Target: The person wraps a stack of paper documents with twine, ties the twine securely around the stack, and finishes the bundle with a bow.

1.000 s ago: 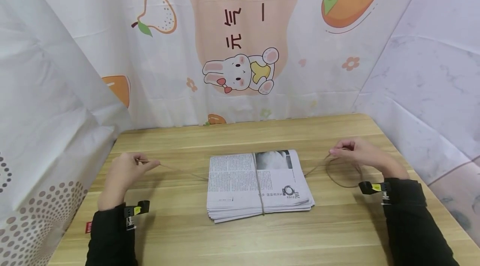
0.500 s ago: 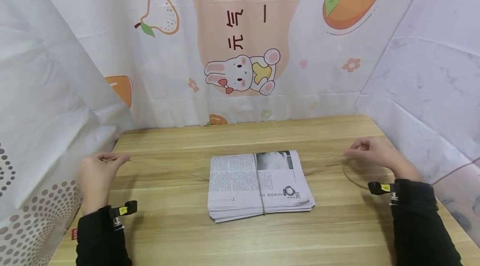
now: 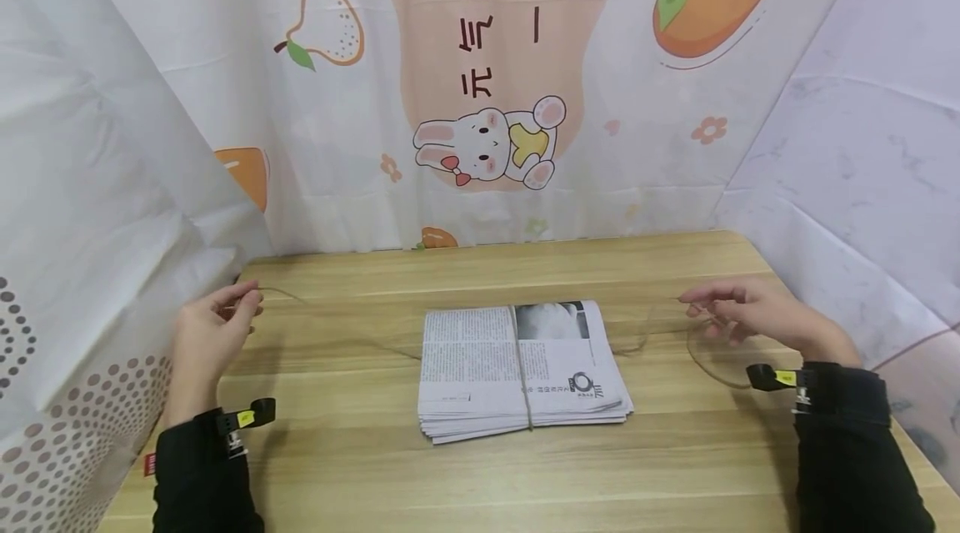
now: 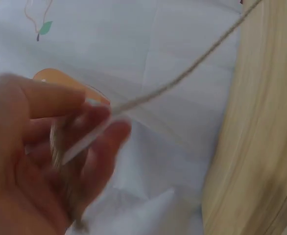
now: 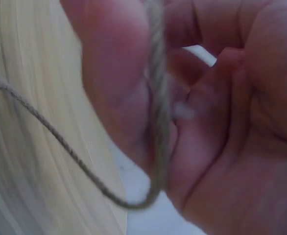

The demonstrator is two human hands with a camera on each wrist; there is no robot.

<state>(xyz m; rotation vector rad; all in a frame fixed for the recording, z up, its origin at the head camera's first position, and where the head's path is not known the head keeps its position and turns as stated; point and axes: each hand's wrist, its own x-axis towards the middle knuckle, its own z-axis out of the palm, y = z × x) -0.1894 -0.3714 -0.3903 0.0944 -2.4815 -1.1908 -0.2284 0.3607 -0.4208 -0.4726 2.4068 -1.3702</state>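
A stack of folded newspapers lies flat in the middle of the table, with a strand of twine running front to back over its top. From its left and right sides, slack lengths of twine extend toward the hands. Out to the left, my left hand pinches one length between thumb and fingers; the left wrist view shows that twine leading away, with more across the palm. My right hand loosely holds the other length, fingers partly spread. Its twine makes a bend below the fingers in the right wrist view.
The wooden table reaches back to a printed curtain. White cloth hangs close on the left, and a pale marbled sheet on the right. A small red tag shows beside the left sleeve.
Both hands have moved outward from the stack, and the left has lately risen a little. The twine, straighter half a second ago, now hangs slack. The right fingers have loosened. The stack stays put.
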